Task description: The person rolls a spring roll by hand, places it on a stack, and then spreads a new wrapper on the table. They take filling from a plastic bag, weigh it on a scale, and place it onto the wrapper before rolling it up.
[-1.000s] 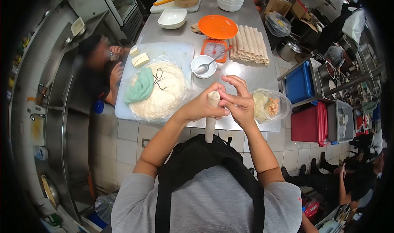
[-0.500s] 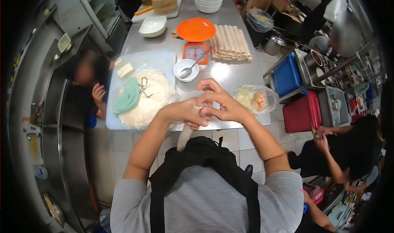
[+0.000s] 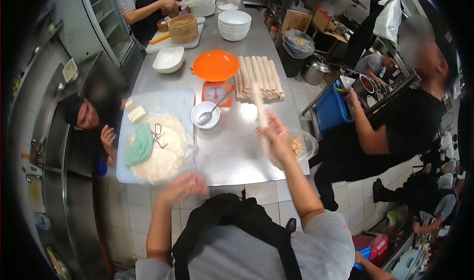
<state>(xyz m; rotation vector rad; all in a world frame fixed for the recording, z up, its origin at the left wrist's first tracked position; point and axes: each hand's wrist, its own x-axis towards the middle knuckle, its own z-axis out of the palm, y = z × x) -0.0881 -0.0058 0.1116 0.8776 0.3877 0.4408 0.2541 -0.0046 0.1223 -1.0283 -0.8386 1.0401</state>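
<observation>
Over the steel tabletop (image 3: 232, 151), right of centre: right hand (image 3: 277, 141), closed around the lower end of a pale rolled wrapper (image 3: 259, 107), held upright above the surface. Left hand (image 3: 185, 185): blurred, loosely open, empty, at the front edge near the plastic-covered dough mound (image 3: 160, 149). Finished rolls (image 3: 259, 76): one row, farther back, beside the orange scale (image 3: 216, 90).

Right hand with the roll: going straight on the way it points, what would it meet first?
Probably the row of rolls beside the scale: the right hand points its roll straight at it, over bare table. Depth is hard to judge.
</observation>
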